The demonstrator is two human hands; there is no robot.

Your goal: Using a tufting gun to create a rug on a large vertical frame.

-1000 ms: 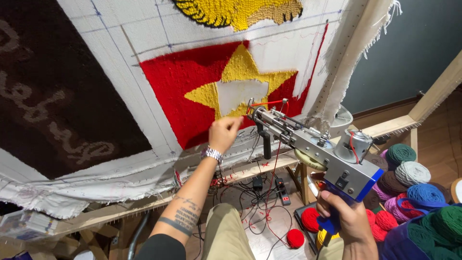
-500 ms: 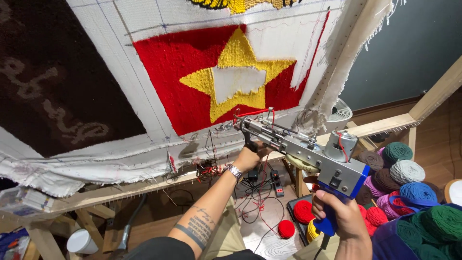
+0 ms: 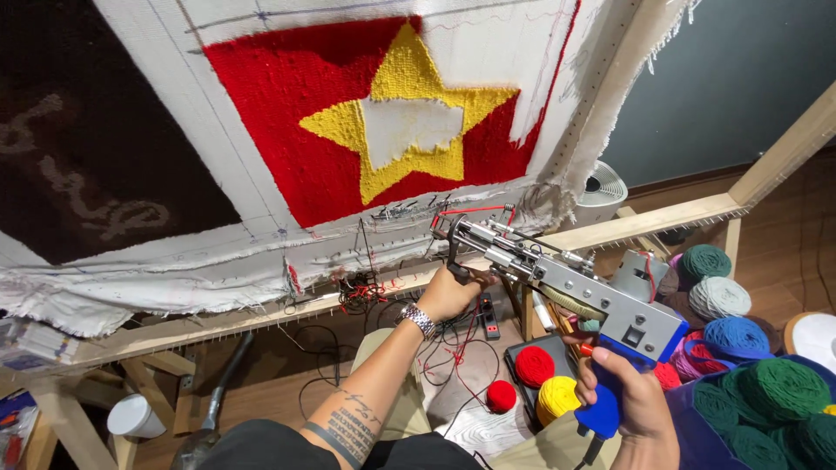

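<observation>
A stretched white tufting cloth (image 3: pixel 261 252) fills the view above both hands, carrying a red tufted field (image 3: pixel 296 113) with a yellow star (image 3: pixel 409 96) (its centre is bare cloth). The cloth is tacked to a wooden frame (image 3: pixel 662 218) whose lower rail runs just above the left hand. Between the hands, a grey tufting gun (image 3: pixel 566 283) slants up toward the cloth, its tip just below the red field's lower edge. The left hand (image 3: pixel 448 296), a metal watch at its wrist, is closed around the gun's front handle. The right hand (image 3: pixel 631 405) grips the blue rear handle (image 3: pixel 601 409). Right of the right hand sit green, grey and blue yarn balls (image 3: pixel 736 335). On the floor between the hands lie a red yarn ball (image 3: pixel 533 365), a yellow one (image 3: pixel 557 396), and a smaller red one (image 3: pixel 501 396).
</observation>
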